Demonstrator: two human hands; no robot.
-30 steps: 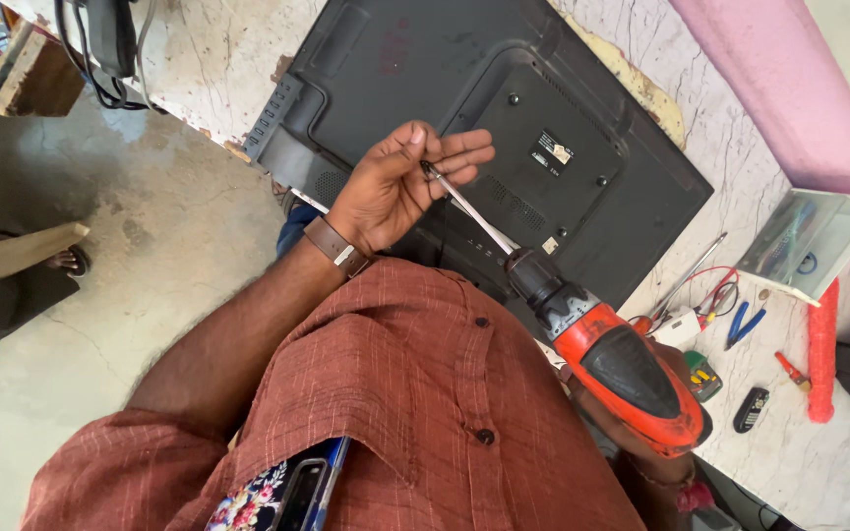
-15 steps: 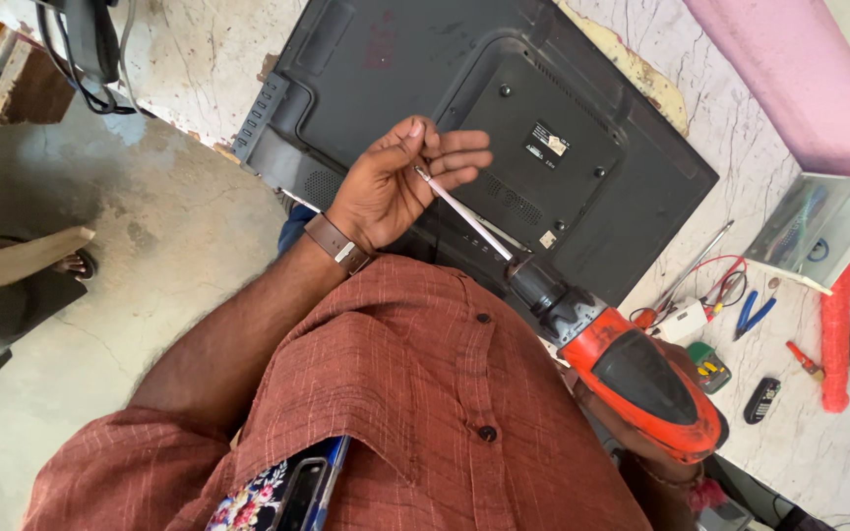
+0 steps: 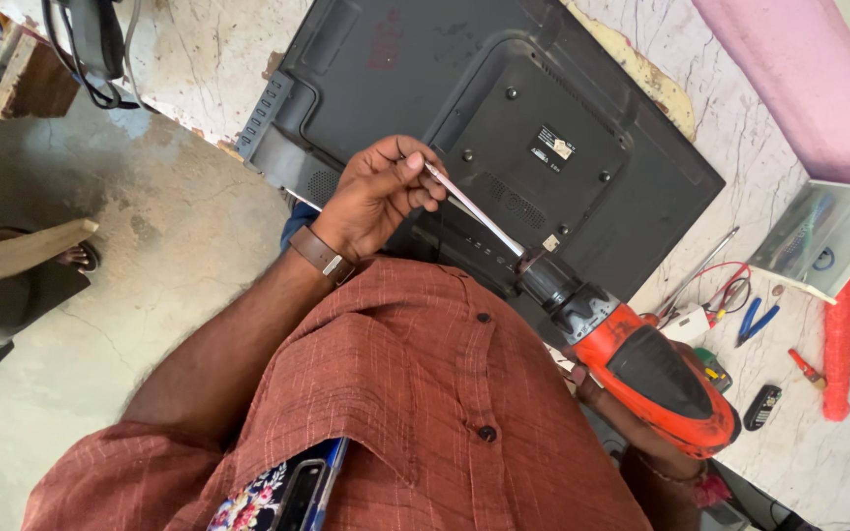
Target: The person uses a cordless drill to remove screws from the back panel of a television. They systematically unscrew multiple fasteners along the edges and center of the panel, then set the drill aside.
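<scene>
Your left hand pinched the far end of the long bit, fingers closed around its tip. The bit ran from those fingers back toward you into the chuck of the orange drill. Your right hand sat under the drill body and was almost wholly hidden, so I could not tell how its fingers lay, though the drill was plainly carried on that side.

Just beyond your left fingers lay the TV, face down on the worktop, its black back cover on. Several screws showed in the raised middle panel, near the bit tip. The bit was not on any of them; it hung above the cover, held off it by your fingers.

By my reading you were at the setting-up stage: bit seated in the chuck and steadied by hand, no screw engaged, the cover not yet lifted. All of the unscrewing looked left to do.

Beyond the drill, well apart from your left fingers, lay pliers with blue handles and a small red screwdriver.
</scene>
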